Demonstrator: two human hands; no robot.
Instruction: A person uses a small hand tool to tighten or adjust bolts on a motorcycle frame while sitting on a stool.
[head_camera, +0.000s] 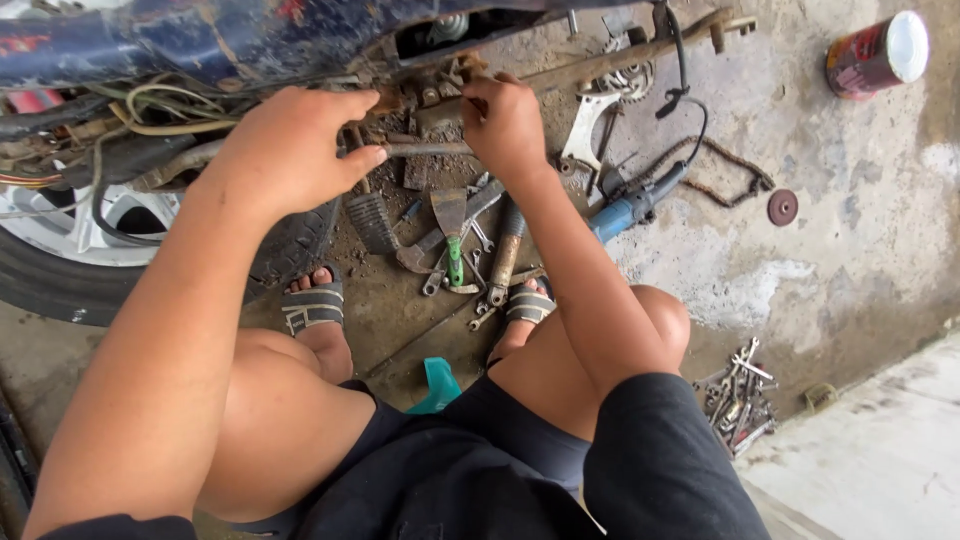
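Squatting beside the motorcycle (200, 40), both hands up at its underside. My left hand (290, 150) is curled, fingertips pressed together on the left end of a rusty metal rod (425, 149). My right hand (505, 125) is closed in a fist around the rod's right end, just under the engine parts. Rod's long axis runs roughly level, left to right across the view, pointing from the rear tyre (60, 280) side toward the angle grinder (630, 205).

Below the rod, on the floor (850, 200): a scraper with a green handle (452, 235), blade pointing up toward the rod, lying among wrenches (470, 215) and a hammer (505, 255). Loose chain (735, 180) right of the grinder, small disc (782, 207) just beyond it. A can (877, 55) lies on its side, well right of the rod and higher in the view. Pile of small tools (735, 400) well below and right, near my right knee. My sandalled feet flank the tools below the rod.
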